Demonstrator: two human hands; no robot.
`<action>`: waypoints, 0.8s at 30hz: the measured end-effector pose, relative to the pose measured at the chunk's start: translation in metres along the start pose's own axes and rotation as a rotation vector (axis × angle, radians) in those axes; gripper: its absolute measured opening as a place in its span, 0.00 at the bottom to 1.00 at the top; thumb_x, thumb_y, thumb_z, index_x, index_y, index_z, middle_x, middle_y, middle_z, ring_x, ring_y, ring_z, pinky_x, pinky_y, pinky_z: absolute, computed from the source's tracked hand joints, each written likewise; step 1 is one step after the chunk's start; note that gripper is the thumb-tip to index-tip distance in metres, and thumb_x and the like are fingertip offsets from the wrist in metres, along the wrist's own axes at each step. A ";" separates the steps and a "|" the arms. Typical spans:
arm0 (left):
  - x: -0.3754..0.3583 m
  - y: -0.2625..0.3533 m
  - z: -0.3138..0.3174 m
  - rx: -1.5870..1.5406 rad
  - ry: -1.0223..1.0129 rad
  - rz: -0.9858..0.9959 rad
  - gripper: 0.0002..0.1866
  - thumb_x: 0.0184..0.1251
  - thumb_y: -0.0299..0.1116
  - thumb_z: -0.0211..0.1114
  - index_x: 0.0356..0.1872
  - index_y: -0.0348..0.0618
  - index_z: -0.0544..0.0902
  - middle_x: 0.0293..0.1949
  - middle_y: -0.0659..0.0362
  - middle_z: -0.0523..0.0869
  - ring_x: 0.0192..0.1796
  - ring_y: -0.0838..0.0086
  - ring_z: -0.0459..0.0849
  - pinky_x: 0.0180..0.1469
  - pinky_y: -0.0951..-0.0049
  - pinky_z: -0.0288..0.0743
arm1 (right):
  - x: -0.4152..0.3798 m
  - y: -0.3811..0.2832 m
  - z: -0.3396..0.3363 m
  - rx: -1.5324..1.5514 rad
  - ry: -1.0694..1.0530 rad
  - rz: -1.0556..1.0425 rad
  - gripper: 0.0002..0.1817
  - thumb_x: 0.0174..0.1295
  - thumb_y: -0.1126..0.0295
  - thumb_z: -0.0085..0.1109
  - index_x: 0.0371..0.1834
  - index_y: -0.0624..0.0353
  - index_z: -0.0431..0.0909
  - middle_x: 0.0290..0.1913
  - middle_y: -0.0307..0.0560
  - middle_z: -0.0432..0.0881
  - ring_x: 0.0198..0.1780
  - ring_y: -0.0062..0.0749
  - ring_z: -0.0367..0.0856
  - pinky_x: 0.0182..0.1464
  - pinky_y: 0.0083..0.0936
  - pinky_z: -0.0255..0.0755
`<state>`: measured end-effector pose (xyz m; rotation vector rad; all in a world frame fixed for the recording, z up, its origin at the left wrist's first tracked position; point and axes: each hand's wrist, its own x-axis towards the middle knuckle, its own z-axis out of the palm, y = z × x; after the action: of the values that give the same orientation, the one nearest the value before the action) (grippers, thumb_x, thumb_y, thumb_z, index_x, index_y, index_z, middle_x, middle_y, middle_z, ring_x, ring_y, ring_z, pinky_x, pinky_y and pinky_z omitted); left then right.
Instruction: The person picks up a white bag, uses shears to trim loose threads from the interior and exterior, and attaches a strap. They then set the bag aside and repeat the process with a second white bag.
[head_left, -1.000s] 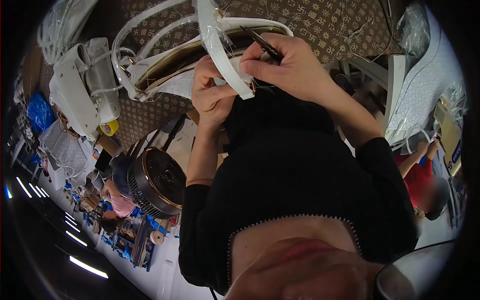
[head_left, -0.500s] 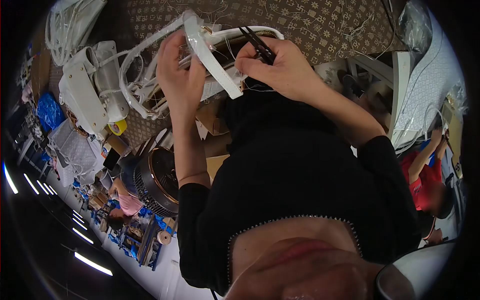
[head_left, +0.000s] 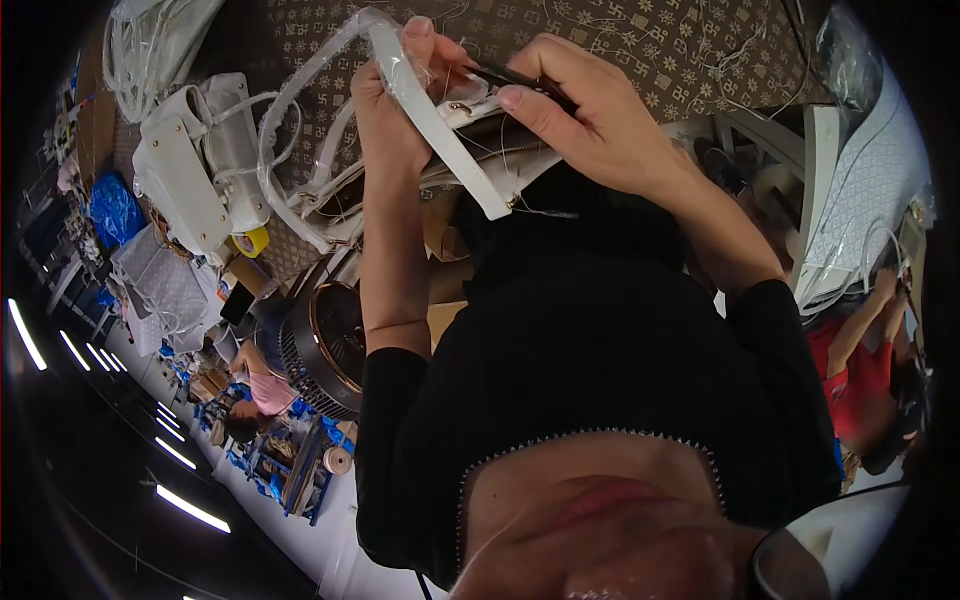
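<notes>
A white handbag (head_left: 535, 160) lies open at the table's near edge, its zip and gold-coloured ring fittings showing. Its white handle (head_left: 435, 125), partly wrapped in clear plastic, arches across my left hand (head_left: 395, 105). The fingers of that hand are closed on part of the bag near a ring, their exact grip partly hidden behind the handle. My right hand (head_left: 590, 115) is wrapped around black thread snips (head_left: 520, 82), whose narrow tips point at my left fingertips. Loose white threads hang by the handle's end.
More white bags (head_left: 185, 170) lie on the left of the brown patterned table cover (head_left: 650, 50), near yellow tape (head_left: 252, 241). A round fan (head_left: 330, 340) stands below left. Quilted white material (head_left: 865, 190) is at right. Two other people work farther off.
My right hand has turned, bringing the snips down to my left fingertips. The left hand has shifted up and right, its fingers now pinching together. The handle has moved slightly right.
</notes>
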<state>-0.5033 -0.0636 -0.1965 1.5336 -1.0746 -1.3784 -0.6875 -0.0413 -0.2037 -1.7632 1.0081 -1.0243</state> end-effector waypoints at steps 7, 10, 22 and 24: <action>-0.024 0.012 -0.017 -0.041 -0.221 0.123 0.11 0.63 0.31 0.57 0.38 0.34 0.82 0.38 0.55 0.84 0.39 0.76 0.81 0.41 0.79 0.73 | -0.006 0.006 -0.009 0.436 0.037 0.209 0.09 0.62 0.66 0.55 0.35 0.62 0.76 0.27 0.34 0.70 0.26 0.12 0.67 0.27 0.12 0.61; -0.024 -0.002 -0.011 -0.025 -0.203 0.212 0.08 0.62 0.28 0.58 0.37 0.35 0.82 0.36 0.56 0.85 0.38 0.77 0.81 0.42 0.80 0.73 | -0.011 0.004 0.000 0.445 0.076 0.188 0.08 0.58 0.68 0.60 0.34 0.62 0.77 0.25 0.35 0.71 0.26 0.14 0.67 0.26 0.14 0.61; -0.015 -0.003 0.009 -0.332 -0.092 -0.127 0.15 0.66 0.38 0.56 0.33 0.33 0.80 0.30 0.51 0.84 0.32 0.70 0.84 0.37 0.74 0.78 | -0.007 -0.002 0.003 -0.020 0.046 0.060 0.05 0.50 0.70 0.63 0.29 0.56 0.78 0.26 0.39 0.76 0.28 0.32 0.75 0.29 0.23 0.68; -0.016 0.000 0.010 -0.324 -0.074 -0.154 0.16 0.66 0.39 0.56 0.33 0.33 0.80 0.29 0.51 0.84 0.32 0.69 0.84 0.36 0.74 0.78 | -0.006 -0.003 0.004 -0.065 0.048 0.060 0.05 0.49 0.69 0.63 0.28 0.55 0.78 0.26 0.39 0.76 0.28 0.33 0.76 0.29 0.24 0.68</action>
<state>-0.5139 -0.0486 -0.1928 1.3568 -0.7419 -1.6363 -0.6853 -0.0340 -0.2038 -1.7571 1.1287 -1.0102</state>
